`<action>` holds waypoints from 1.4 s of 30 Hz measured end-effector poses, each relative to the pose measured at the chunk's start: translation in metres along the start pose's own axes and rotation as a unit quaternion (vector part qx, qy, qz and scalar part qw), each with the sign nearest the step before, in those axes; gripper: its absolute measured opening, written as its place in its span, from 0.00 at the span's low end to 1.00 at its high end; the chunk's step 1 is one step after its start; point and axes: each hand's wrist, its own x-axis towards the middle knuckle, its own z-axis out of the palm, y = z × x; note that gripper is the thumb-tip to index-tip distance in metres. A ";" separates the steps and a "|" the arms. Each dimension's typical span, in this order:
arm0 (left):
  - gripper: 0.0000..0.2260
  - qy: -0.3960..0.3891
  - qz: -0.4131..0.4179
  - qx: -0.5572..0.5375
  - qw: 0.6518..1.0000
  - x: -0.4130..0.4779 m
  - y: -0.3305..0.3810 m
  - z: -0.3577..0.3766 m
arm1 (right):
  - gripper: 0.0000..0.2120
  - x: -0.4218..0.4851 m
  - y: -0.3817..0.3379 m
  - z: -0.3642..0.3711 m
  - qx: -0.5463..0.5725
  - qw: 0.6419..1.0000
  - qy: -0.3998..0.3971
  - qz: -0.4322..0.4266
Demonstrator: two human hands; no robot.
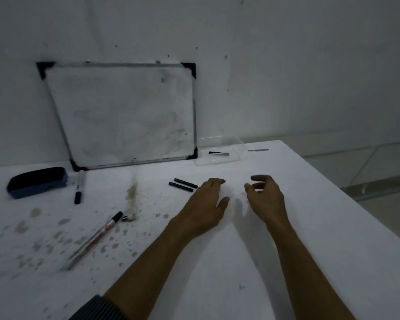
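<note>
My left hand [206, 204] lies palm down on the white table [310, 227], fingers relaxed, holding nothing. My right hand [264, 192] hovers beside it with loosely curled fingers and holds nothing that I can see. Two short black sticks [183, 185] lie just left of my left fingertips. A small whiteboard [125, 114] leans against the wall behind. A black-capped marker [79, 189] lies near the board's lower left corner. A longer marker with a red label [95, 240] lies at the front left, with a small white cap [129, 218] by its tip.
A dark blue eraser [37, 182] sits at the far left. A clear plastic tray [219, 151] with a dark item inside stands right of the whiteboard. The table's left half is stained with spots. The right table edge runs diagonally, with the floor beyond it.
</note>
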 end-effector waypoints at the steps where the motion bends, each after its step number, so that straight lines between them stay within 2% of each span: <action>1: 0.23 0.004 0.002 0.005 1.000 -0.007 0.001 -0.008 | 0.11 -0.011 0.001 0.003 0.007 1.000 -0.009 0.005; 6: 0.17 0.060 -0.017 0.037 0.997 -0.067 -0.018 -0.075 | 0.08 -0.060 -0.018 0.038 0.049 0.993 -0.106 0.004; 9: 0.18 0.078 -0.053 0.070 0.993 -0.117 -0.044 -0.107 | 0.07 -0.085 -0.039 0.071 0.069 0.988 -0.140 -0.016; 12: 0.20 0.104 -0.116 0.121 0.980 -0.164 -0.074 -0.124 | 0.07 -0.108 -0.064 0.105 0.081 0.981 -0.169 -0.039; 16: 0.27 0.139 -0.241 0.154 0.948 -0.210 -0.104 -0.127 | 0.08 -0.134 -0.092 0.140 0.057 0.968 -0.221 -0.100; 20: 0.10 0.155 -0.233 0.141 0.950 -0.213 -0.116 -0.128 | 0.10 -0.151 -0.098 0.156 -0.004 0.943 -0.239 -0.232; 24: 0.09 0.161 -0.238 0.017 0.958 -0.188 -0.114 -0.140 | 0.17 -0.149 -0.088 0.159 -0.075 0.919 -0.195 -0.334; 29: 0.05 0.183 -0.210 -0.178 0.944 -0.163 -0.107 -0.170 | 0.15 -0.140 -0.081 0.159 -0.071 0.923 -0.091 -0.367; 31: 0.11 0.226 -0.209 -0.300 0.903 -0.156 -0.102 -0.175 | 0.12 -0.134 -0.081 0.157 -0.044 0.920 -0.057 -0.386; 33: 0.18 0.245 -0.212 -0.422 0.847 -0.147 -0.099 -0.171 | 0.10 -0.135 -0.082 0.158 -0.018 0.919 -0.044 -0.392; 37: 0.18 0.244 -0.199 -0.595 0.739 -0.137 -0.097 -0.144 | 0.09 -0.144 -0.082 0.163 0.005 0.937 -0.055 -0.344; 38: 0.17 0.248 -0.201 -0.607 0.728 -0.137 -0.099 -0.138 | 0.09 -0.146 -0.082 0.164 0.003 0.941 -0.065 -0.333; 42: 0.19 0.260 -0.198 -0.604 0.727 -0.137 -0.103 -0.124 | 0.10 -0.144 -0.079 0.163 -0.007 0.933 -0.122 -0.338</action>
